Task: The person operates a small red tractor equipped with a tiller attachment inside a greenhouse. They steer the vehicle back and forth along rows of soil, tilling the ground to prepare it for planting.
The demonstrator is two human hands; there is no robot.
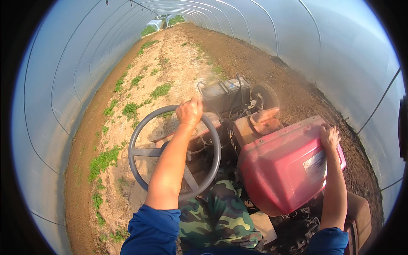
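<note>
My left hand point(189, 111) is closed around the upper rim of a grey steering wheel point(216, 149), with the forearm reaching across the wheel. My right hand point(329, 136) rests on the far right edge of a red tractor fender point(280, 169), fingers bent over it. A label plate point(314, 163) with writing sits on the fender beside my right forearm. Camouflage trousers point(220, 213) show my legs below the wheel. Ahead of the wheel, a strapped battery point(228, 92) is mounted near a front tyre point(269, 95).
A plastic-film tunnel greenhouse point(318, 54) curves over both sides on metal hoops. Pale soil point(178, 54) with green weeds point(105, 162) lies ahead and left. Darker, loose soil point(255, 60) runs along the right wall. The tunnel's far end opens onto greenery point(176, 20).
</note>
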